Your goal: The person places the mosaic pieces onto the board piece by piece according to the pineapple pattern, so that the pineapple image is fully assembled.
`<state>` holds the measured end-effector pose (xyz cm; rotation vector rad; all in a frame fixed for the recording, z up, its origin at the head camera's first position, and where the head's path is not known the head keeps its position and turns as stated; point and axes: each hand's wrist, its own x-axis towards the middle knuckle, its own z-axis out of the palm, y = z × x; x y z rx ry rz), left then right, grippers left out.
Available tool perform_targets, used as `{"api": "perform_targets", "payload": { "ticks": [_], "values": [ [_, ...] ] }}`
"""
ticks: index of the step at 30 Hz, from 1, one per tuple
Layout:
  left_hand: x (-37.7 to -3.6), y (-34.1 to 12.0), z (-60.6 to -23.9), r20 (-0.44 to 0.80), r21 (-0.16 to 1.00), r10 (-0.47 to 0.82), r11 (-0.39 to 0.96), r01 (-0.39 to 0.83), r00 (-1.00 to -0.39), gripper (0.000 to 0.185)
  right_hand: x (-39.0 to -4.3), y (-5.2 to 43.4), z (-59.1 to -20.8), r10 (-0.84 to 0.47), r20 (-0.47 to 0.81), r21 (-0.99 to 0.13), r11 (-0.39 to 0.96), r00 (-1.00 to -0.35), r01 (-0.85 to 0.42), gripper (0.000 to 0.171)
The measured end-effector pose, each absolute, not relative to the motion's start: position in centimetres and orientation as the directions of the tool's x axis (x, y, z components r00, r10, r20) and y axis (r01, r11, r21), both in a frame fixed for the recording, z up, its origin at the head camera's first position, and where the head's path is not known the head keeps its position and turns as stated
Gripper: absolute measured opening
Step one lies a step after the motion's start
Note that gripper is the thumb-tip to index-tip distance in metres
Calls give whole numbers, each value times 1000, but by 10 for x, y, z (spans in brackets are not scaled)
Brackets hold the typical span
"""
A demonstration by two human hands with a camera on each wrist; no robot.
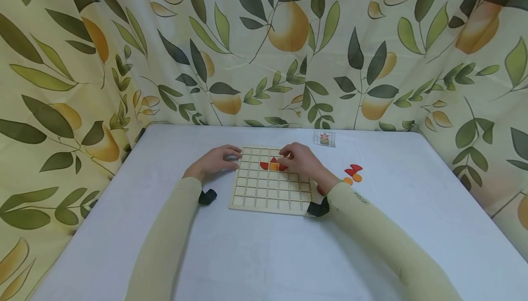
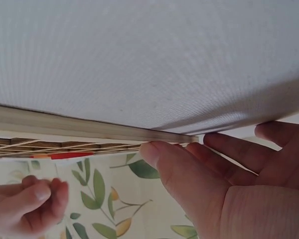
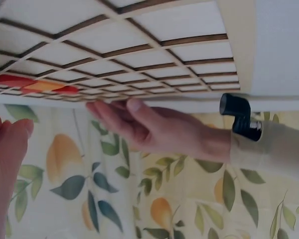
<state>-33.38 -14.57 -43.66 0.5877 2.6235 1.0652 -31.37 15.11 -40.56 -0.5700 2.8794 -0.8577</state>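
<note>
A wooden grid board [image 1: 268, 195] lies flat on the white table [image 1: 264, 255]. Red and orange pieces [image 1: 273, 166] sit together in its upper cells, also seen in the right wrist view [image 3: 35, 84]. My left hand [image 1: 216, 161] rests on the table at the board's upper left edge, fingers fairly straight and touching the rim [image 2: 89, 127]. My right hand [image 1: 299, 159] hovers over the board just right of the pieces, fingers bent down toward them. Whether it pinches a piece is hidden. In the left wrist view my right hand [image 2: 32, 199] shows its fingers curled.
Several loose red and orange pieces [image 1: 353, 172] lie on the table to the right of the board. A small picture card [image 1: 324, 139] sits near the table's back edge. Leaf-and-fruit patterned curtains [image 1: 264, 44] surround the table.
</note>
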Motion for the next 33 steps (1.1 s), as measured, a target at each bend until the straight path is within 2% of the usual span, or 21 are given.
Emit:
{"api": "perform_targets", "payload": {
  "ticks": [3,14,23,33],
  "values": [
    [-333,-145,-436,-80,712,451,650,266,-889,40,-309,169,-399,-320,24,-556,783,-947,-279,36],
    [-329,-145,-433,-81,702,438,663,261,-895,40,-298,228,-396,-242,92,-551,796,-966,-252,35],
    [-329,-144,-433,-75,705,443,657,267,-893,40,-287,262,-402,-180,44,-551,816,-983,-174,41],
    [-329,-145,-433,-72,707,445,654,268,-893,39,-277,288,-405,-163,8,-512,847,-987,-144,42]
  ]
}}
